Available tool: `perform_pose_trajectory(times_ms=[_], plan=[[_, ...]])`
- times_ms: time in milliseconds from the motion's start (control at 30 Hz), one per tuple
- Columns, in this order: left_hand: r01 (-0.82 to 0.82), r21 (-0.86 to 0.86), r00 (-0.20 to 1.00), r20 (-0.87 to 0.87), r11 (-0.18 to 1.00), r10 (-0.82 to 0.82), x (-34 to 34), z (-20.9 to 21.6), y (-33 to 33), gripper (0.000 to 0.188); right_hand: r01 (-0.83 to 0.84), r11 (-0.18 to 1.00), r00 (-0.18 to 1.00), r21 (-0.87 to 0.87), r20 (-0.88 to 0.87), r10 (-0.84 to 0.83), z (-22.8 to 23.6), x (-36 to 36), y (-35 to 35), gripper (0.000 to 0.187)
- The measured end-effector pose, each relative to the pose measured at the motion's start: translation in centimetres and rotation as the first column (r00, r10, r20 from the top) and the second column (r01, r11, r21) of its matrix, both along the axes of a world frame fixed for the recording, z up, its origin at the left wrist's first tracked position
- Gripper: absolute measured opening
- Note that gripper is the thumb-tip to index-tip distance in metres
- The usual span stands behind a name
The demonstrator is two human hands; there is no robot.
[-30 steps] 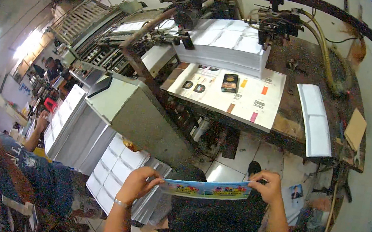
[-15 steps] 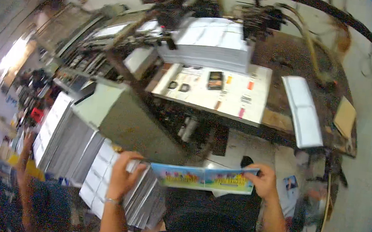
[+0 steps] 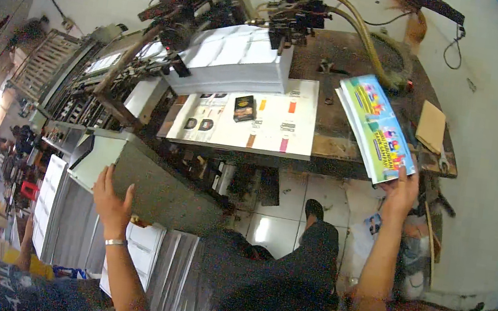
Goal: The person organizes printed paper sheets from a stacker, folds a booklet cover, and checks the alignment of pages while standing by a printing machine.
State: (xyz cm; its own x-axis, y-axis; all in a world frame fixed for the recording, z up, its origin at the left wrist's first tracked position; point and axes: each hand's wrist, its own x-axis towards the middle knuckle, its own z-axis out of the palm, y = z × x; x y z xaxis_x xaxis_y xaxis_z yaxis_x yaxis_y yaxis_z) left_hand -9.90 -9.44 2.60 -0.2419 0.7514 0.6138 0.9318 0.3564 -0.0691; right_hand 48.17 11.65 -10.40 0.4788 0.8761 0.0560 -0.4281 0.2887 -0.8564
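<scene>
My right hand (image 3: pixel 400 191) grips the near end of a long, colourful printed sheet (image 3: pixel 374 118) in blue, green and yellow, at the right edge of the dark table. The sheet lies on top of a white folded paper piece, whose left edge shows beneath it. My left hand (image 3: pixel 112 203) is open and holds nothing, its fingers spread in front of a pale green machine cabinet (image 3: pixel 146 170). Below that hand are tall stacks of white paper (image 3: pixel 146 246).
A thick paper stack (image 3: pixel 236 59) stands under the machine's dark arm and hoses. On the table (image 3: pixel 320 45) lie a printed board (image 3: pixel 271 130), a small black pack (image 3: pixel 244 109), a tan block (image 3: pixel 431 126) and a wrench (image 3: pixel 444 162). Another person's arm (image 3: pixel 27 242) shows at lower left.
The printed sheet has gone from between both hands at my waist to the white paper on the table's right. My left hand has let go and moved left. My view has shifted right.
</scene>
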Motion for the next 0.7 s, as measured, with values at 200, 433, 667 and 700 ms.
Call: perform_pose_trajectory(times_ms=[200,433,667,700], plan=[[-0.019,-0.007,1.0,-0.001,1.0,0.019,0.2,0.7,-0.5,0.068,0.256,0.964,0.896,0.063,0.359,-0.262,-2.4,1.6,0.2,0.074],[-0.073,-0.028,0.995,0.068,0.997,0.075,0.4,2.4,0.5,0.053,0.304,0.908,0.535,0.289,0.737,-0.414,-7.3,-2.6,-5.6,0.075],[-0.153,-0.03,0.988,0.012,0.988,0.154,-2.0,3.4,2.5,0.028,-0.235,0.873,0.073,-0.428,0.888,0.455,-14.4,-7.6,-9.5,0.076],[-0.153,-0.03,0.988,0.014,0.988,0.153,-2.2,3.6,3.2,0.029,-0.188,0.813,-0.012,-0.552,0.829,0.56,-16.8,-7.8,-9.4,0.077]])
